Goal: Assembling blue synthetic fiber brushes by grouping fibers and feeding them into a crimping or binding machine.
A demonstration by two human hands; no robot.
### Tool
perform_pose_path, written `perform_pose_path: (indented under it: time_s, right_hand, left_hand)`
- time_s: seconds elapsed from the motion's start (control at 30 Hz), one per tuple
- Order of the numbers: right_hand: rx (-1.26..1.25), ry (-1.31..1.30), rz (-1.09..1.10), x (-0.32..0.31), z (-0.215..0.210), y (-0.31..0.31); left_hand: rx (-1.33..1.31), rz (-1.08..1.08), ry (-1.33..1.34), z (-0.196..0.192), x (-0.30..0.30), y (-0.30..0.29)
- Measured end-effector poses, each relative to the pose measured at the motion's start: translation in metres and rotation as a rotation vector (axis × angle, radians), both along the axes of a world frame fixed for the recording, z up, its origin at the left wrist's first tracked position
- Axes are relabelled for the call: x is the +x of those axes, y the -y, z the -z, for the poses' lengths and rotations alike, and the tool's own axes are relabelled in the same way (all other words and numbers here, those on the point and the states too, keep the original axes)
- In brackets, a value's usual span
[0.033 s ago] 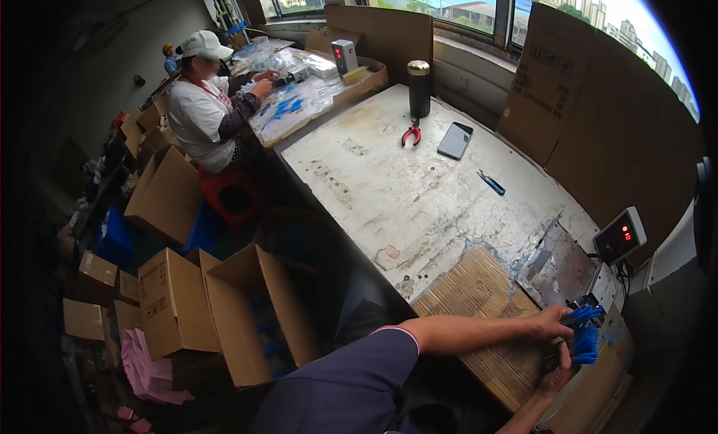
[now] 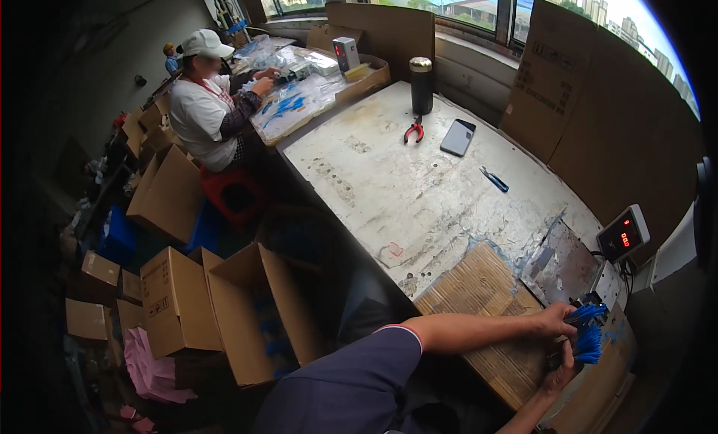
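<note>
A bundle of thin blue strips [image 2: 588,343] sits at the far right end of the worn white table [image 2: 419,187], over a small dark platform. My left hand [image 2: 553,319] grips the bundle from its left side. My right hand [image 2: 561,374] comes up from below and holds the lower part of it. The strip ends fan out to the right. A sheet of corrugated cardboard [image 2: 486,299] lies under my left forearm. A small display with red digits [image 2: 623,236] stands just behind the bundle.
On the table lie red-handled pliers [image 2: 413,131], a phone [image 2: 458,137], a black flask [image 2: 421,85] and a blue tool [image 2: 493,180]. Open cardboard boxes [image 2: 254,314] stand on the floor at left. A seated person in a white cap [image 2: 202,112] works at a far table.
</note>
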State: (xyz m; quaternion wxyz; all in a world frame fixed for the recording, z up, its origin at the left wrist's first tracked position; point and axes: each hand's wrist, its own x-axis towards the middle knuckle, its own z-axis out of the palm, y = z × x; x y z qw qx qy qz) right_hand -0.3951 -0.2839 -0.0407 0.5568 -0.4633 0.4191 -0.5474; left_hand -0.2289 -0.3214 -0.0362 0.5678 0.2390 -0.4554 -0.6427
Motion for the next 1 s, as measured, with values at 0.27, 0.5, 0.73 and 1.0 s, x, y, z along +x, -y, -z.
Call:
perform_pose_path:
  time_s: [0.27, 0.5, 0.73, 1.0]
  right_hand:
    - [0.029, 0.08, 0.051, -0.008, 0.008, -0.003]
    - [-0.042, -0.041, 0.062, 0.0, 0.012, -0.006]
    - [-0.098, -0.097, 0.128, 0.014, -0.002, -0.008]
    - [-0.17, -0.369, 0.164, 0.019, 0.003, -0.014]
  left_hand:
    - [0.019, 0.026, -0.108, 0.008, -0.003, 0.004]
    - [0.012, -0.092, 0.064, 0.015, -0.012, 0.006]
    - [-0.199, -0.298, 0.246, 0.016, -0.016, 0.003]
    - [-0.115, -0.379, 0.259, 0.021, -0.016, 0.006]
